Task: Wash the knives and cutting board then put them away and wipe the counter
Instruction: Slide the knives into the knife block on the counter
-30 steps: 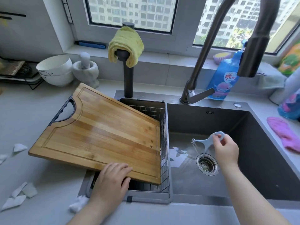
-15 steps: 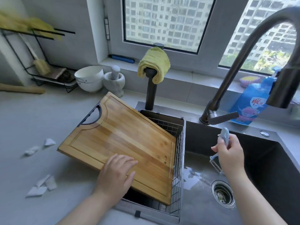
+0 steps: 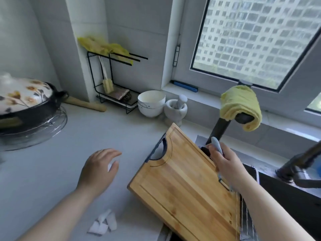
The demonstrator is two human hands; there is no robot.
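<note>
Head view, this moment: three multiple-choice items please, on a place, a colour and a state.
1. Where does the rectangular wooden cutting board lie? A windowsill; B across counter edge and sink basket; C wire rack.
2. What colour is the cloth draped on the black post? A pink; B yellow; C blue.
3. The right hand is: A empty; B pressing the board; C gripping a pale blue handled tool.
B: one end overhangs the basket. B: plainly yellow. C: it wraps the handle.
</note>
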